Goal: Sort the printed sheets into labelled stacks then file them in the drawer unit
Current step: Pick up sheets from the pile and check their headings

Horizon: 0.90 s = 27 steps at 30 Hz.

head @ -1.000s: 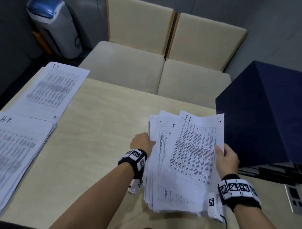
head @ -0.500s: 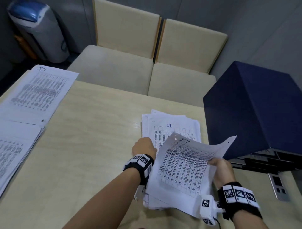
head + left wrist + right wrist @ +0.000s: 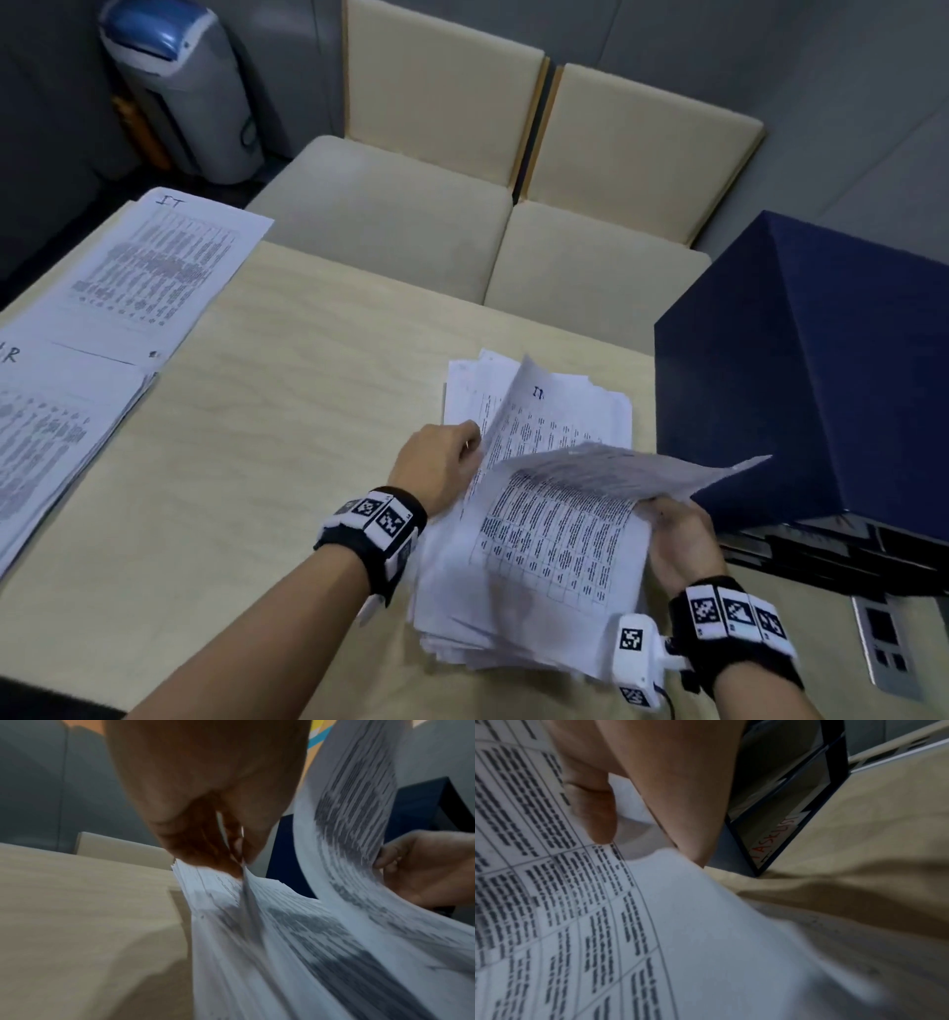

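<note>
Right hand (image 3: pixel 675 539) pinches a lifted sheet (image 3: pixel 565 519) in its grip, curled over the unsorted pile (image 3: pixel 462 616); left hand (image 3: pixel 441 470) – fingers curled – pinches another sheet's (image 3: pixel 518 411) left edge; drawer unit (image 3: pixel 821 370) right.

**Around the wooden table**

Two cream upholstered chairs (image 3: pixel 493 216) are set side by side against the far edge of the wooden table (image 3: pixel 287 411). A grey bin with a blue lid (image 3: pixel 179 87) is seen beyond the table's far left corner.
</note>
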Motion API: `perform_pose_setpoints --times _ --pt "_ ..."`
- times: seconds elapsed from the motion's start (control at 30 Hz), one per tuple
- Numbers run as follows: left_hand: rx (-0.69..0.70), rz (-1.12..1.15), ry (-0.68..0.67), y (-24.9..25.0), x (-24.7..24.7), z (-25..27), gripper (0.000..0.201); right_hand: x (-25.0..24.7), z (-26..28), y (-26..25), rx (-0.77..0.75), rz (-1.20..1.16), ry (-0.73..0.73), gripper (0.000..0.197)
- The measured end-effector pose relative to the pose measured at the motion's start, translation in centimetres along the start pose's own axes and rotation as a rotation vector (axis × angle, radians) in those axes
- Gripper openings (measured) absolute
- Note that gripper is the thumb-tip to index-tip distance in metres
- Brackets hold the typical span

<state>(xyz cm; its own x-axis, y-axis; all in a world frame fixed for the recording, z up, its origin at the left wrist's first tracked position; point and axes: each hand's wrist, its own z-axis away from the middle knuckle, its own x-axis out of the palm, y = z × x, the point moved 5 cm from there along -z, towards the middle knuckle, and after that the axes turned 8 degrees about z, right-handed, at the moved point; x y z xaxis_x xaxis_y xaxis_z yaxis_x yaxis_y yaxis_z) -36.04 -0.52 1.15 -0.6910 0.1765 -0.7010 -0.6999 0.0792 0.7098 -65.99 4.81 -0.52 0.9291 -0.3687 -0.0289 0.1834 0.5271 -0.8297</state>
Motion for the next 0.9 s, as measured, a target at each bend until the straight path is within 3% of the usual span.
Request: perform_pose_setpoints --times 0.1,0.33,0.4,0.47,0.6,0.7,0.9 --pt "-0.08 0.081 -0.048 -0.9 0.3 0.3 0.013 0.8 -0.5 0.0 -0.009 0.033 -0.049 0.031" --pt "-0.235 0.613 0.121 -1.4 -0.7 1.2 0.027 0.6 -2.1 0.8 0.04 0.101 -0.029 0.019" --pt "-0.281 0.593 0.142 -1.3 -0.9 1.1 0.038 0.7 -2.4 0.9 0.044 0.089 -0.027 0.018" --pt "-0.279 0.553 0.156 -0.9 -1.0 0.8 0.043 1.0 -2.4 1.0 0.049 0.034 -0.033 0.029" --pt "-0.195 0.51 0.048 0.3 -0.7 0.5 0.018 0.9 -2.4 1.1 0.033 0.043 0.017 0.021" --pt "-0.238 0.645 -0.066 -0.2 0.1 0.5 0.023 0.3 -2.5 1.3 0.023 0.069 0.025 0.022" --pt "-0.302 0.976 -0.103 0.2 0.3 0.6 0.032 0.0 -2.6 1.1 0.047 0.049 0.029 0.013"
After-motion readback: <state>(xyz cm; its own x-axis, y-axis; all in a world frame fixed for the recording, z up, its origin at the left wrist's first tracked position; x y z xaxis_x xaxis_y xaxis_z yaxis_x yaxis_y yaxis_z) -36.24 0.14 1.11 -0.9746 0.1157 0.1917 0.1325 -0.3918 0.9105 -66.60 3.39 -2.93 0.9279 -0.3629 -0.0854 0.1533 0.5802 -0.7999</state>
